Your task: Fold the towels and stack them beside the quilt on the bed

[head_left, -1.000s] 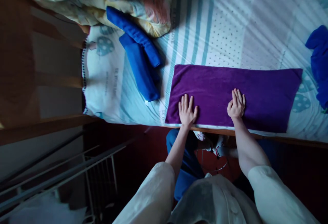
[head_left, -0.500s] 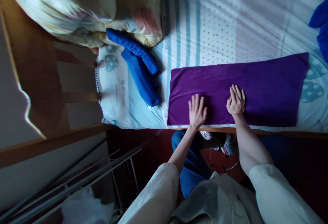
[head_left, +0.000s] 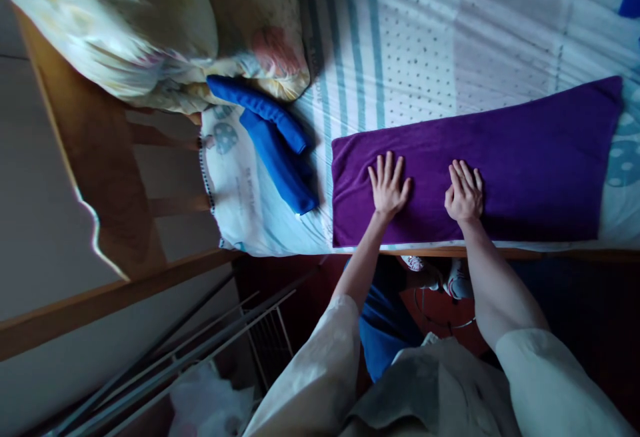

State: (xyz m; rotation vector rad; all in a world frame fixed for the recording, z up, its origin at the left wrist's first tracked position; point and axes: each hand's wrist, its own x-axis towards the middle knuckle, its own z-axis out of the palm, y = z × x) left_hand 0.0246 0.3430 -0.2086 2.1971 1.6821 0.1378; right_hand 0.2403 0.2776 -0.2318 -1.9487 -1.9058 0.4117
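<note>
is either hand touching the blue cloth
No, the left hand and the right hand both rest on the purple cloth.

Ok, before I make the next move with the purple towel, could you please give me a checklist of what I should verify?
1. Purple towel spread out on the bedsheet: ok.
2. Left hand placed on it: ok, fingers spread.
3. Right hand placed on it: ok, fingers closer together.
4. Towel smooth at the end nearer the wooden bed end: not ok, small creases show.
5. Folded blue cloth apart from the towel: ok, a narrow gap shows.
6. Towel's underside free of wrinkles: cannot tell, hidden.
</note>
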